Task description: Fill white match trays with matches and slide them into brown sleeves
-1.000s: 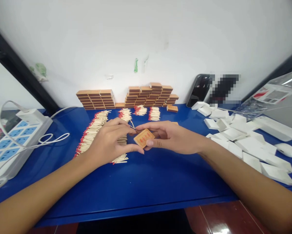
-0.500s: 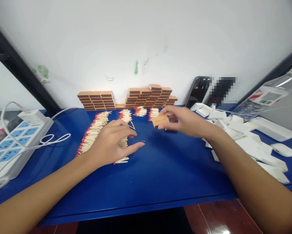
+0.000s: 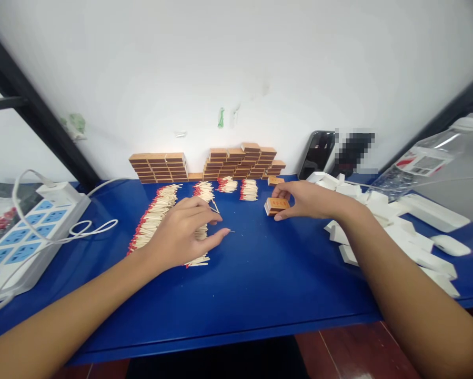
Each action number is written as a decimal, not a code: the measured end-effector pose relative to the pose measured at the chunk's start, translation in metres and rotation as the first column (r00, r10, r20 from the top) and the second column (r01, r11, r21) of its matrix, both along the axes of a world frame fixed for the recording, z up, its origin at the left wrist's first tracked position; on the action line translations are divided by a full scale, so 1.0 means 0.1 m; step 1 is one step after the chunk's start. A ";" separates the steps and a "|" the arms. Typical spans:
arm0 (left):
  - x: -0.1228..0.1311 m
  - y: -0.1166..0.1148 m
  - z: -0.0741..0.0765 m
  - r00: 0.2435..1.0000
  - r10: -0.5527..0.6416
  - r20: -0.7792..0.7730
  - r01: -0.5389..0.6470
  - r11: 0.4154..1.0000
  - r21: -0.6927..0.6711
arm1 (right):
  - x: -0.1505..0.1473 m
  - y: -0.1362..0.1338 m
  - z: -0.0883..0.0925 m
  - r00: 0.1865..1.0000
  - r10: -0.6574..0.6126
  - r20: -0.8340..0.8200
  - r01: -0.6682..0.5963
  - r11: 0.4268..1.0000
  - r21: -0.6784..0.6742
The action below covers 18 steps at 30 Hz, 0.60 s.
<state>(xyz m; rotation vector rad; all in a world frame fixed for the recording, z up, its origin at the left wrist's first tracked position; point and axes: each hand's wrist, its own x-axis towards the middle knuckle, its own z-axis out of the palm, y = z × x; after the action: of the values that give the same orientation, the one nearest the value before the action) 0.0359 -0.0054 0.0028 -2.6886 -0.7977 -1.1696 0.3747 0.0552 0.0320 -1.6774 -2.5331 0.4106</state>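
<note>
My right hand grips an orange matchbox between thumb and fingers, low over the blue table. It seems to lie on a second box, though the fingers partly hide this. Just behind it sits a single matchbox. My left hand hovers with thumb and fingers apart, holding nothing, above red-headed matches that it partly covers. A long row of matches lies left of it. Smaller match piles are further back.
Stacked matchboxes line the wall. White paper trays are heaped on the right, near a plastic bottle and a leaning phone. A power strip with white cables stands at the left.
My right hand has moved right and down with the matchbox, bringing it to the table. The left hand has stayed nearly still.
</note>
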 end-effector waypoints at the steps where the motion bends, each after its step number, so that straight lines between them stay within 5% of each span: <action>1: 0.00 0.00 0.00 1.000 -0.003 -0.003 0.003 1.000 -0.001 | 0.00 0.00 -0.01 1.000 0.019 0.003 -0.019 1.000 0.005; 9: -0.02 0.02 -0.03 1.000 -0.002 -0.005 0.002 1.000 -0.021 | 0.06 0.03 0.03 0.999 -0.028 0.026 0.028 1.000 -0.003; 13: -0.03 0.03 -0.03 1.000 0.019 0.001 -0.019 1.000 -0.017 | 0.39 0.06 0.18 0.986 -0.095 -0.138 0.106 0.992 0.074; 16: -0.03 0.04 -0.04 0.999 0.031 -0.010 -0.031 0.999 -0.021 | 0.72 0.13 0.25 0.931 -0.289 -0.223 0.356 0.854 0.380; 18: -0.04 0.04 -0.05 0.999 0.033 -0.024 -0.034 0.999 -0.032 | 0.88 0.22 0.20 0.915 -0.365 -0.171 0.402 0.799 0.447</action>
<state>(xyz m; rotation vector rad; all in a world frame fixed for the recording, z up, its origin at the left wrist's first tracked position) 0.0323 -0.0012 -0.0021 -2.6983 -0.8622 -1.1248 0.4625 0.0772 0.0523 -1.8471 -1.9363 -0.1691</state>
